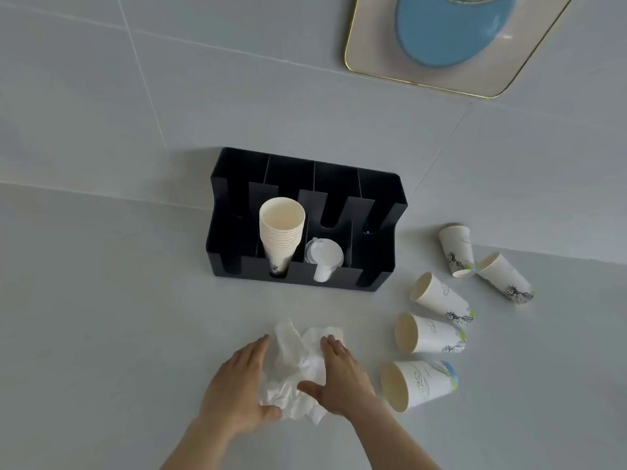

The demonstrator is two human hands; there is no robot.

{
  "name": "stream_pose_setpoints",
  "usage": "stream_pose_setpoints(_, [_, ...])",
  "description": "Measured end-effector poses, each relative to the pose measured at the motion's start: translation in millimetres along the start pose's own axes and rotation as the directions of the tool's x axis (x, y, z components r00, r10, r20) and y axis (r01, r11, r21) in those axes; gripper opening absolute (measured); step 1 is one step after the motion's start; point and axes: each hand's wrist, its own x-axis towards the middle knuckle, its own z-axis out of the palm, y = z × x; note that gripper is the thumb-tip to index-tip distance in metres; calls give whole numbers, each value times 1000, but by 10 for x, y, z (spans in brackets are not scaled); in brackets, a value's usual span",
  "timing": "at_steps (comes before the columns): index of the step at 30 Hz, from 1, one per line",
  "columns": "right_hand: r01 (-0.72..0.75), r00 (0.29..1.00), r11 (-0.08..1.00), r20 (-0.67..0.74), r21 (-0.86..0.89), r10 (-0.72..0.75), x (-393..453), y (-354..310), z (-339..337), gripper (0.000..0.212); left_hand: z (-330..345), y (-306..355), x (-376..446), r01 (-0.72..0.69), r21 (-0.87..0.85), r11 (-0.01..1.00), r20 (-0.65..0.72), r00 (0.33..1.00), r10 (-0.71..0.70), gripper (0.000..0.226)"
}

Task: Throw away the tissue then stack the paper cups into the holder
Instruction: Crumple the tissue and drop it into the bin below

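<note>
A crumpled white tissue lies on the grey counter in front of me. My left hand rests flat against its left side and my right hand lies over its right side, fingers spread; neither hand has closed around it. Behind stands the black cup holder with a stack of paper cups in one slot and white lids in the slot beside it. Several loose printed paper cups lie on their sides to the right, the nearest one close to my right wrist.
A mirror with a gold rim hangs on the tiled wall at the upper right. The counter meets the wall just behind the holder. Two of the loose cups lie farthest right, near the wall.
</note>
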Motion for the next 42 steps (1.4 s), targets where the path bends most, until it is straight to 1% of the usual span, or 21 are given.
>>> stream_pose_setpoints(2, [-41, 999, 997, 8, 60, 40, 33, -27, 68, 103, 38, 3, 3, -4, 2, 1000, -2, 1000, 4, 125])
stream_pose_setpoints(3, [-47, 999, 998, 7, 49, 47, 26, -37, 95, 100, 84, -5, -14, 2, 34, 999, -15, 1000, -1, 119])
stream_pose_setpoints(4, [-50, 999, 998, -8, 39, 50, 21, -59, 95, 96, 132, -11, -12, 4, 58, 998, -65, 998, -1, 112])
stream_pose_setpoints(5, [-44, 999, 999, -20, 21, 44, 25, -74, 105, 90, 168, -7, -19, 21, 60, 998, -67, 998, -17, 105])
stream_pose_setpoints(7, [-28, 999, 1000, -44, -6, 28, 22, -120, 103, 77, 217, 14, -34, 56, 29, 998, -84, 995, -53, 93])
stream_pose_setpoints(8, [-21, 999, 1000, -50, -10, 21, 25, -135, 95, 71, 228, 17, -23, 63, -7, 998, -116, 991, -64, 87])
stream_pose_setpoints(10, [-12, 998, 1000, -56, 1, 12, 26, -153, 97, 58, 213, 49, -8, 89, -90, 992, -127, 987, -100, 77])
stream_pose_setpoints(12, [-1, 998, 1000, -70, 19, 2, 15, -158, 108, 50, 201, 92, 15, 84, -181, 980, -129, 986, -108, 80])
stream_pose_setpoints(14, [10, 997, 999, -82, 33, -7, 17, -145, 126, 45, 162, 140, 26, 47, -244, 969, -136, 987, -82, 92])
stream_pose_setpoints(17, [18, 997, 999, -73, 42, -15, 39, -111, 145, 43, 87, 225, 19, -49, -238, 970, -118, 993, 21, 103])
stream_pose_setpoints(18, [35, 997, 998, -63, 43, -33, 42, -100, 139, 44, 73, 256, 23, -72, -216, 974, -86, 995, 55, 101])
stream_pose_setpoints(20, [78, 996, 995, -45, 55, -76, 33, -78, 108, 41, 85, 324, 25, -88, -183, 979, -55, 995, 79, 85])
stream_pose_setpoints(22, [107, 994, 986, -45, 125, -102, 21, -40, 46, 33, 114, 399, 13, -61, -192, 980, -90, 995, 44, 64])
stream_pose_setpoints(25, [126, 991, 952, -70, 280, -111, 34, 48, -41, 24, 158, 534, 13, -19, -194, 981, -147, 989, -10, 44])
stream_pose_setpoints(29, [148, 989, 869, -52, 471, -140, -9, 213, -252, 27, 176, 779, 12, 64, -175, 982, -282, 953, -112, 27])
stream_pose_setpoints(31, [173, 983, 835, -35, 523, -181, -28, 337, -346, 30, 189, 911, 5, 97, -117, 988, -327, 936, -131, 23])
stream_pose_setpoints(33, [233, 967, 812, -41, 535, -251, -34, 433, -418, 33, 200, 998, 0, 110, -124, 986, -379, 913, -150, 22])
stream_pose_setpoints(35, [299, 945, 803, -42, 515, -324, -46, 490, -457, 42, 195, 1091, -42, 156, -226, 962, -392, 889, -236, 20])
stream_pose_setpoints(37, [329, 929, 788, -29, 521, -369, -55, 515, -457, 45, 192, 1180, -110, 208, -348, 914, -360, 871, -335, 21])
stream_pose_setpoints(39, [355, 914, 766, -25, 536, -406, -66, 510, -436, 43, 190, 1257, -189, 231, -440, 868, -346, 848, -401, 28])
stream_pose_setpoints(42, [382, 900, 737, -42, 558, -434, -84, 448, -392, 37, 189, 1278, -314, 217, -520, 827, -351, 828, -438, 32])
